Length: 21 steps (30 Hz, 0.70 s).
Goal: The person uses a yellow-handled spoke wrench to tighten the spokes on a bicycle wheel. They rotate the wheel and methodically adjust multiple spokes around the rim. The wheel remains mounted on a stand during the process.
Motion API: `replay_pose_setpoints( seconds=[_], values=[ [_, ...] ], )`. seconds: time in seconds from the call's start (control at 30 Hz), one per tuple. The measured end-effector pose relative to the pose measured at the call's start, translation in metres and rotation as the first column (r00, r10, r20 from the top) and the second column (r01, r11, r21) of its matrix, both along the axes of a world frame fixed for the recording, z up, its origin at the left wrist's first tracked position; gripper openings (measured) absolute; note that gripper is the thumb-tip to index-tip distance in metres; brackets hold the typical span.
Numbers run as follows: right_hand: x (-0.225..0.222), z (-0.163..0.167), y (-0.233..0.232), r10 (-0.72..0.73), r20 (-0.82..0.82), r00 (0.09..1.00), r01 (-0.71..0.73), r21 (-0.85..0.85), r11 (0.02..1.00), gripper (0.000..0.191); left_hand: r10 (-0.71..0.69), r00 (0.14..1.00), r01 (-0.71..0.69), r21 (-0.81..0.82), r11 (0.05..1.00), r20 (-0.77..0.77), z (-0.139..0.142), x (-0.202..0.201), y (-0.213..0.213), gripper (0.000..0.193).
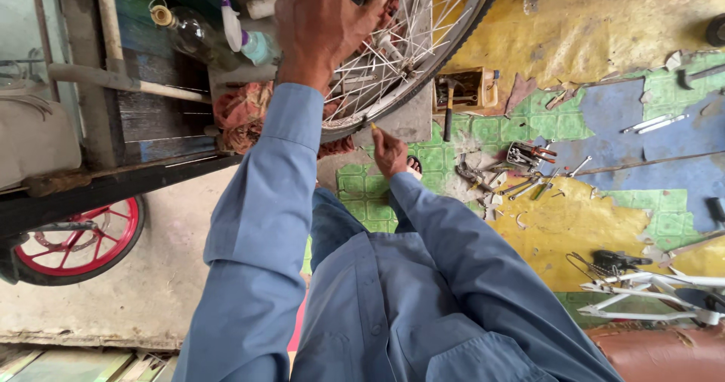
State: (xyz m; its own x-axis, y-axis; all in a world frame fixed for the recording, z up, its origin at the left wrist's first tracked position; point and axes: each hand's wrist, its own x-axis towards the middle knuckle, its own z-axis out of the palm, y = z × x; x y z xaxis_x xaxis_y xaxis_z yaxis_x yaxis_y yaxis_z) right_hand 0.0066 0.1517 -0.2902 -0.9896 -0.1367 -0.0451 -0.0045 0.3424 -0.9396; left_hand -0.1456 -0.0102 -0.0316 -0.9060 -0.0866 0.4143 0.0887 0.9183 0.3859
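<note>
Head view: left hand (pixel 321 23) clasps the spoked wheel (pixel 411 46) through its spokes, steadying it — right hand (pixel 389 151) pinches a small yellow-tipped tool (pixel 372 126) at the rim, apparently adjusting spokes; precise seating comes next.

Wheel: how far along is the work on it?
Done: nothing shows finished; the wheel has its tyre on and spokes in place. In hand: the left hand grips the spokes near the hub, while the right hand holds a small yellow-tipped tool just below the rim. Left: hard to judge; the hammer and the wrenches lie on the floor, untouched.
</note>
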Motion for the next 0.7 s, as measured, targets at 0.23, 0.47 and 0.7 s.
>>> replay_pose_setpoints(
  seconds=[0.23, 0.47, 0.7],
  values=[
    [-0.008, 0.033, 0.004, 0.01, 0.108, 0.994, -0.028, 0.166, 0.986, 0.035, -0.015, 1.0, 0.015, 0.018, 1.0, 0.022, 0.002, 0.0, 0.005, 0.059],
    [-0.017, 0.04, 0.004, 0.076, 0.039, 0.996, -0.085, 0.338, 0.937, 0.029, -0.024, 0.999, 0.024, 0.0, 1.0, -0.027, -0.003, 0.009, 0.004, 0.062],
    [-0.018, 0.043, 0.008, 0.096, 0.134, 0.986, -0.133, 0.306, 0.943, 0.028, -0.008, 0.999, 0.006, 0.046, 0.999, 0.034, -0.004, 0.023, 0.017, 0.054]
  ],
)
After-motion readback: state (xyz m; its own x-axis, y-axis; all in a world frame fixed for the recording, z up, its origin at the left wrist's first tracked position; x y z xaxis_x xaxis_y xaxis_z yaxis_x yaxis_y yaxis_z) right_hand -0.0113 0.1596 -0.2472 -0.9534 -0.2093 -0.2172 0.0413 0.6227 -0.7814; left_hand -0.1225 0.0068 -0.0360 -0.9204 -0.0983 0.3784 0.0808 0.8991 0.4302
